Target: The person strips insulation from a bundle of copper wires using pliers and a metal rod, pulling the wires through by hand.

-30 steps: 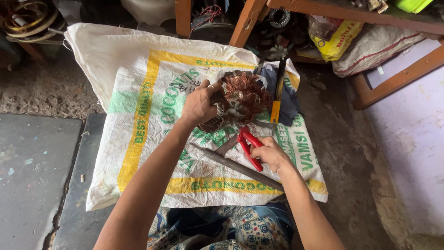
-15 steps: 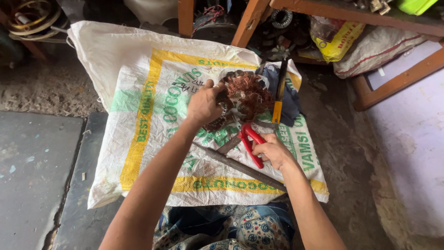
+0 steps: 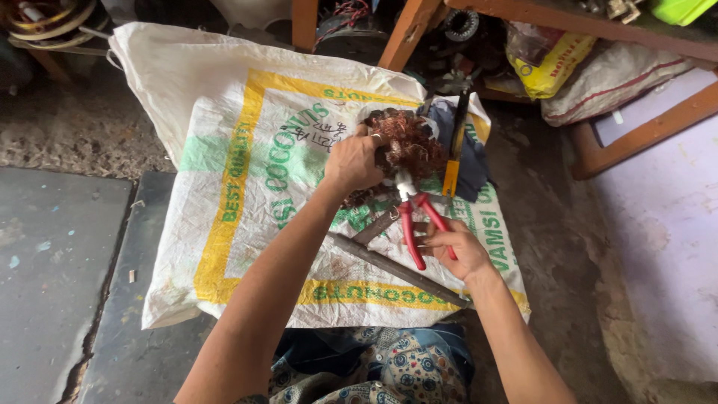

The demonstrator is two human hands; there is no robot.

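Gripping the bundle of copper wire [image 3: 410,146] just above the middle of the frame, the left hand [image 3: 351,161] is clenched on its near side and pins it to the woven sack [image 3: 247,150] spread on the floor. The right hand [image 3: 460,251], lower and to the right, grasps the red-handled pliers [image 3: 415,217], whose nose points up into the bundle's lower edge. For a clean result, judged from this pose, keep the bundle pinned firmly, set the nose squarely on a few strands and keep the left fingers away from the tool's tip. A dark metal rod [image 3: 396,269] lies diagonally under the pliers. A yellow-handled tool [image 3: 453,161] lies just right of the bundle.
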